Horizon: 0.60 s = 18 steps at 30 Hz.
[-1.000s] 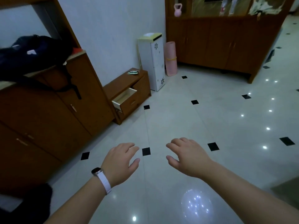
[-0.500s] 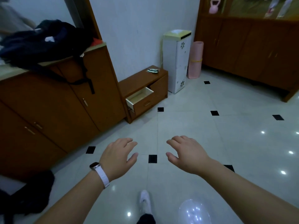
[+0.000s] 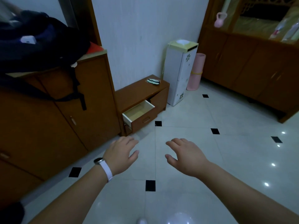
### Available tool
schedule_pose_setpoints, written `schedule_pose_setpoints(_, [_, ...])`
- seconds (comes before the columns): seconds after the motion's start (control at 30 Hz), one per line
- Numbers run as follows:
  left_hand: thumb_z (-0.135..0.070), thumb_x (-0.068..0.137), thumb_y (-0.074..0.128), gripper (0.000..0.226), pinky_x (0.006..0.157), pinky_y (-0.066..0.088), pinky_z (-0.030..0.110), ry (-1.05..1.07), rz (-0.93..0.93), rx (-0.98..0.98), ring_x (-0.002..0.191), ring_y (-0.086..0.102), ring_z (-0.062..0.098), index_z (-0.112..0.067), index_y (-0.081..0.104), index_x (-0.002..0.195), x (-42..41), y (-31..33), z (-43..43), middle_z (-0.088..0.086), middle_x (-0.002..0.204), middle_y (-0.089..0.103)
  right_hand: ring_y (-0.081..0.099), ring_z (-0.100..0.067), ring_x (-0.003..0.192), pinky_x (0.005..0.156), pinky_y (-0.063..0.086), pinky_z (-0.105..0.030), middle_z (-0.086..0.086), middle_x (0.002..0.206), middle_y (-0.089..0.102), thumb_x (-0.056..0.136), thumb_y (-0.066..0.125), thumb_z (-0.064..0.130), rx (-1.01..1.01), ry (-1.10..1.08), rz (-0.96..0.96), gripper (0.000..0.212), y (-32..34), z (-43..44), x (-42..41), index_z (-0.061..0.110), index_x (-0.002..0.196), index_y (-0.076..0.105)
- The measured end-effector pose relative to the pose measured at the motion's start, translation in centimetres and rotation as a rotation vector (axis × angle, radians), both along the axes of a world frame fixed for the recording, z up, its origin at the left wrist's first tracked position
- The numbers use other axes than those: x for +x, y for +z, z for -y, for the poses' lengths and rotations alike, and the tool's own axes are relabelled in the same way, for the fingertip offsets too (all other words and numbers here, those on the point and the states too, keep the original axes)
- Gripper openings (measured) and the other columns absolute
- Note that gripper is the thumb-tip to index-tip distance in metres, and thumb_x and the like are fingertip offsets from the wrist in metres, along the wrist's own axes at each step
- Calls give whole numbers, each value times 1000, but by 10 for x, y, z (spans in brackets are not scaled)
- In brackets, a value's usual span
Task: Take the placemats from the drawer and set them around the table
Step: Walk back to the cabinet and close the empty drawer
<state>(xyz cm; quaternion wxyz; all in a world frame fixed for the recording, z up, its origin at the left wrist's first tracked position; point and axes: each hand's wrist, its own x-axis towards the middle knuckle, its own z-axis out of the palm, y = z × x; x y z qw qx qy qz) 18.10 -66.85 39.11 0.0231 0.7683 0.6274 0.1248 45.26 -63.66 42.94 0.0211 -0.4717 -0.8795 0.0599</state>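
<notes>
Head view showed my left hand (image 3: 120,153) and right hand (image 3: 186,156) loosely spread and empty, well short of the open drawer (image 3: 139,110); no placemats showed inside, so I feared a wasted reach.

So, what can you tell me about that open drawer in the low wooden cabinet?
The drawer is pulled partway out of the low cabinet. Its front is brown wood with a handle; its inside walls are pale. What shows of the inside looks bare. Neither the left hand nor the right hand touches it.
</notes>
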Motion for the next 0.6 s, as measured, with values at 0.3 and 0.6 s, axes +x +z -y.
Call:
schedule_pose_setpoints(0.3, [-47,87,44,46,82,50,37,-5,21,-26,107,62,22,-20,68,116,-41,-5,-93,-2,117,67,55,-19,112,90,44,-34,5,127,59,91,37,54,-28,-24,-23,55,-13,-98,-39,23,135,51])
schedule_pose_setpoints(0.6, [-46,87,43,47,80,51,37,15,-60,-81,106,63,21,-21,68,117,-59,-26,-220,-2,118,67,61,-24,101,81,48,-35,0,116,65,84,28,57,-121,26,-55,66,-64,-243,-67,18,127,60])
